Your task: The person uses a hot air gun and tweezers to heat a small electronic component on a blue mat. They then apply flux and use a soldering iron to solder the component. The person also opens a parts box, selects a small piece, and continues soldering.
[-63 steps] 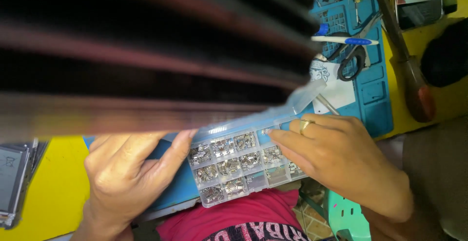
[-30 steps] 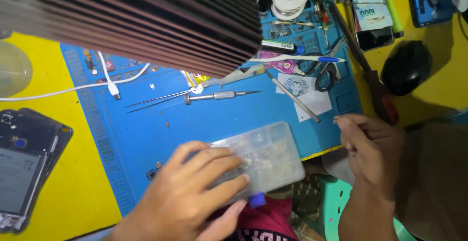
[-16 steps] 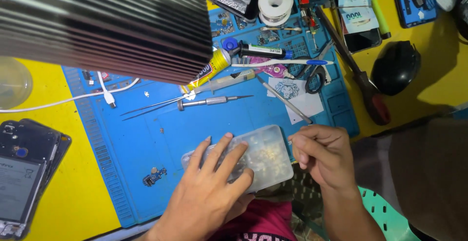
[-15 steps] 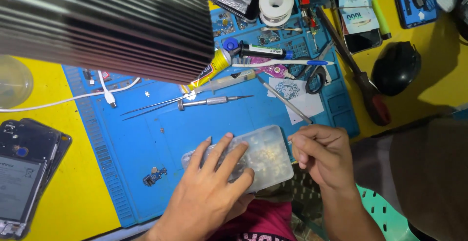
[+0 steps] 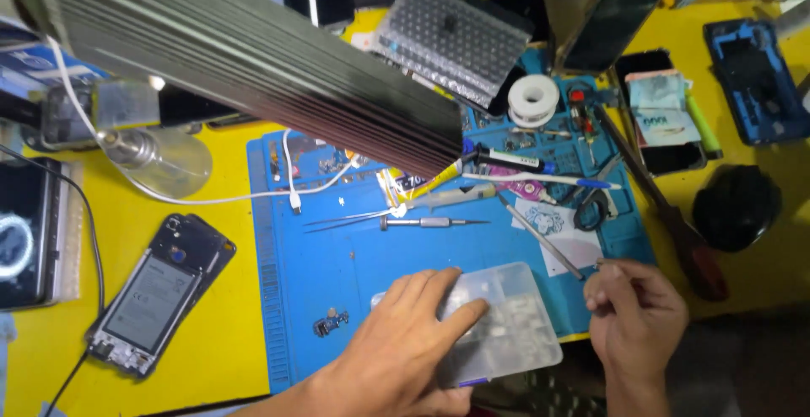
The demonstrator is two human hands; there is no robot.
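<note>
My left hand (image 5: 396, 341) lies flat on a clear plastic compartment box (image 5: 515, 324) that rests at the near edge of the blue work mat (image 5: 354, 265). The box lid looks closed and small metal parts show through it. My right hand (image 5: 637, 316) hovers just right of the box with thumb and fingers pinched together; a thin sliver shows at the fingertips, too small to name.
A screwdriver (image 5: 430, 223) and tweezers (image 5: 354, 219) lie mid-mat, a small part (image 5: 331, 322) near the left. An opened phone (image 5: 160, 292) lies on the yellow table. A lamp head (image 5: 245, 54) overhangs the back. Solder reel (image 5: 536, 101), scissors (image 5: 595, 206), a black mouse (image 5: 734, 206) stand right.
The box went from being held up open in both hands to lying closed on the mat under my left hand. My right hand let go and moved right. The view has tilted up.
</note>
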